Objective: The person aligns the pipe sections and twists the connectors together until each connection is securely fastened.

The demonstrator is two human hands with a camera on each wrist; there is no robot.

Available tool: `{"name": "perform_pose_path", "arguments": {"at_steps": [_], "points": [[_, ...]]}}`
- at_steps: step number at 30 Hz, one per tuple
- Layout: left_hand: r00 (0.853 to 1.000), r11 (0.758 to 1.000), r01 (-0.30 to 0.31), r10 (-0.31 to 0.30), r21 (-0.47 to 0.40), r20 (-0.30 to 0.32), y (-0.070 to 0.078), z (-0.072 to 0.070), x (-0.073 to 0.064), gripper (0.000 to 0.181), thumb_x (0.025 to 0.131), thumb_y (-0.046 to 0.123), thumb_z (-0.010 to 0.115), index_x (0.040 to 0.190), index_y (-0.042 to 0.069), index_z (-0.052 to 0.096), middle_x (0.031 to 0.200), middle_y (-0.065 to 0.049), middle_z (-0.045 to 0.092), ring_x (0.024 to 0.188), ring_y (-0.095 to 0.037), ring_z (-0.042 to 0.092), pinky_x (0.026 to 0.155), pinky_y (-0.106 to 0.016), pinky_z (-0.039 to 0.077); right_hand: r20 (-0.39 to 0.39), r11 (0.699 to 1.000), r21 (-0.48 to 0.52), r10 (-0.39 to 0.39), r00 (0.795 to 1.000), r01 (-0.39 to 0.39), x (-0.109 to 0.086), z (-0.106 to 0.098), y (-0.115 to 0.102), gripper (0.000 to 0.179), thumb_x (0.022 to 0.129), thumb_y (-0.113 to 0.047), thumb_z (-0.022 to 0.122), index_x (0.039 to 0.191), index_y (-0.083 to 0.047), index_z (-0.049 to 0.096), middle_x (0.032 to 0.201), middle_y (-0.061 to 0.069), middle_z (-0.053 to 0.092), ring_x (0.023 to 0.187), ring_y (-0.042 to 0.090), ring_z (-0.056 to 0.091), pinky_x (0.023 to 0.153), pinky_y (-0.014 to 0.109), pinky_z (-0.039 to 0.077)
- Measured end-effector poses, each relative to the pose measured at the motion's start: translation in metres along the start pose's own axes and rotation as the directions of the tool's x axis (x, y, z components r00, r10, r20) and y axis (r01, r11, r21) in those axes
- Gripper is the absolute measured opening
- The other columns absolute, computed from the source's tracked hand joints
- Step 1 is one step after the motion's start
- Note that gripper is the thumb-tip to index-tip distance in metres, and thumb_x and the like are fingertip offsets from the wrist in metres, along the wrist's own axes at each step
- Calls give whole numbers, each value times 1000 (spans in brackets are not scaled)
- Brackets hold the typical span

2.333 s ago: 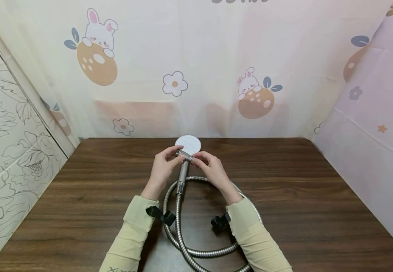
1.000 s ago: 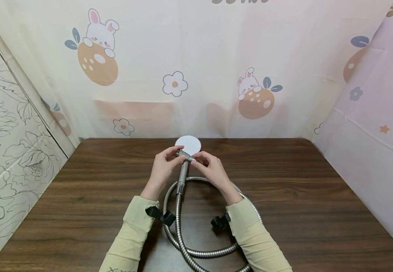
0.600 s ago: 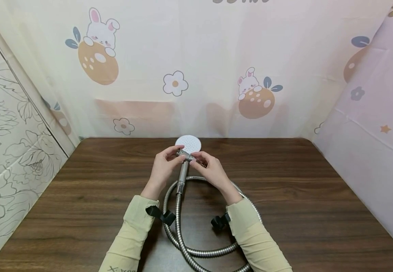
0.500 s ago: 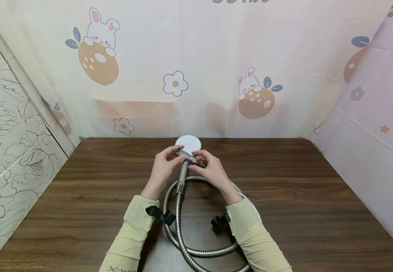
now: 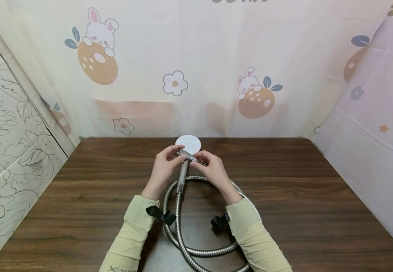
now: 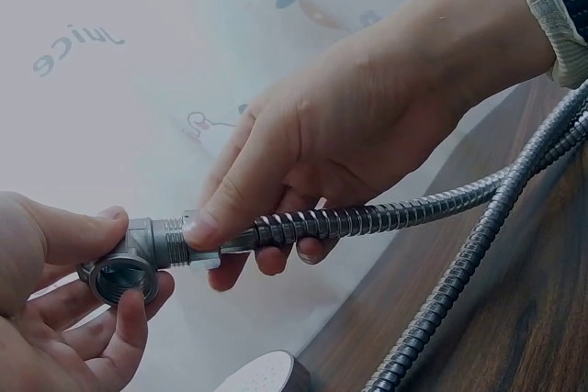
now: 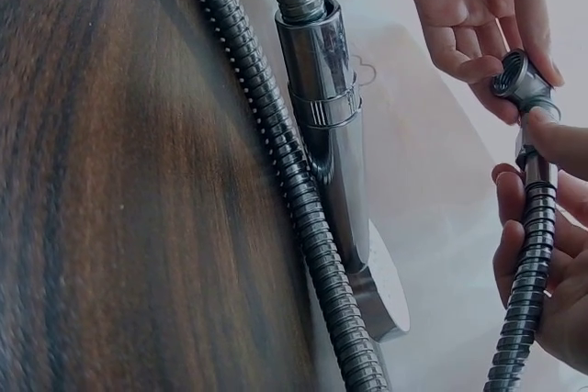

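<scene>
My left hand (image 5: 161, 168) holds a metal T-shaped pipe fitting (image 6: 140, 243) between thumb and fingers, its threaded round opening facing the camera in the left wrist view. My right hand (image 5: 214, 170) pinches the end nut at the fitting's threaded branch, thumb on the near side. From that nut the ribbed metal shower hose (image 6: 367, 219) runs back through the curled fingers of the right hand. Both hands are raised over the white-faced shower head (image 5: 190, 142), whose chrome handle (image 7: 329, 144) lies on the table.
The hose loops over the dark wood table (image 5: 97, 204) beneath the forearms and joins the shower handle. A printed curtain (image 5: 210, 49) hangs behind the table's far edge. Black wrist straps with camera mounts sit on both cuffs.
The right fingers have loosened from the nut, spread apart, and come together on it again, and more of the hose shows behind them. The left hand and fitting have stayed put.
</scene>
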State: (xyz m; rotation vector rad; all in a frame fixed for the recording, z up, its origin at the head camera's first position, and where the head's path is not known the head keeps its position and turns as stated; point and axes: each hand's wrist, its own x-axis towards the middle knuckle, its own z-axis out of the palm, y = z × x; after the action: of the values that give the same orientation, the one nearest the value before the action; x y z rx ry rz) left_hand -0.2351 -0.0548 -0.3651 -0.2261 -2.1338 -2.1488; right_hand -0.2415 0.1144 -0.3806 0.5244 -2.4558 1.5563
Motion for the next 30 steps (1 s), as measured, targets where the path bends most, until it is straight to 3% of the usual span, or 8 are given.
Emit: {"name": "perform_pose_path", "arguments": {"at_steps": [4, 10, 20, 26, 30], "points": [[1000, 1000, 2, -2, -8, -2, 1, 0, 0, 31, 82, 5, 65, 113, 3, 61, 101, -12, 60, 83, -7, 61, 79, -34, 50, -12, 1000, 0, -9, 1000, 9, 0, 0, 0, 26, 80, -17, 70, 104, -8, 64, 95, 6, 65, 74, 14, 56, 62, 23, 43], [1000, 1000, 12, -12, -3, -1, 1, 0, 1, 33, 82, 5, 65, 115, 1, 59, 103, -12, 60, 83, -6, 60, 77, -28, 50, -23, 998, 58, -11, 1000, 12, 1, 0, 0, 30, 81, -16, 69, 107, -8, 58, 101, 8, 63, 85, 16, 59, 74, 26, 46], [1000, 1000, 20, -20, -9, -6, 2, 0, 0, 34, 82, 5, 65, 116, 2, 60, 105, -14, 61, 84, -7, 61, 84, -41, 49, 53, 992, 125, 2, 999, -9, 2, 0, 2, 21, 89, -18, 58, 106, -6, 54, 95, 12, 63, 80, 27, 61, 68, 34, 50], [1000, 1000, -13, 13, 13, 2, -1, 1, 0, 33, 82, 5, 65, 114, 1, 60, 105, -16, 61, 83, -7, 61, 76, -24, 49, 47, 999, 53, -7, 999, 5, 2, 0, 4, 18, 94, -21, 50, 105, -8, 56, 80, 9, 62, 74, 32, 59, 61, 26, 45], [1000, 1000, -15, 15, 18, -2, -2, 2, 0, 33, 82, 5, 66, 114, 2, 61, 105, -16, 61, 84, -7, 60, 74, -19, 47, 76, 998, 63, 14, 997, -19, 2, 0, 5, 24, 88, -22, 61, 107, -8, 55, 86, 8, 66, 82, 27, 59, 68, 26, 43]]}}
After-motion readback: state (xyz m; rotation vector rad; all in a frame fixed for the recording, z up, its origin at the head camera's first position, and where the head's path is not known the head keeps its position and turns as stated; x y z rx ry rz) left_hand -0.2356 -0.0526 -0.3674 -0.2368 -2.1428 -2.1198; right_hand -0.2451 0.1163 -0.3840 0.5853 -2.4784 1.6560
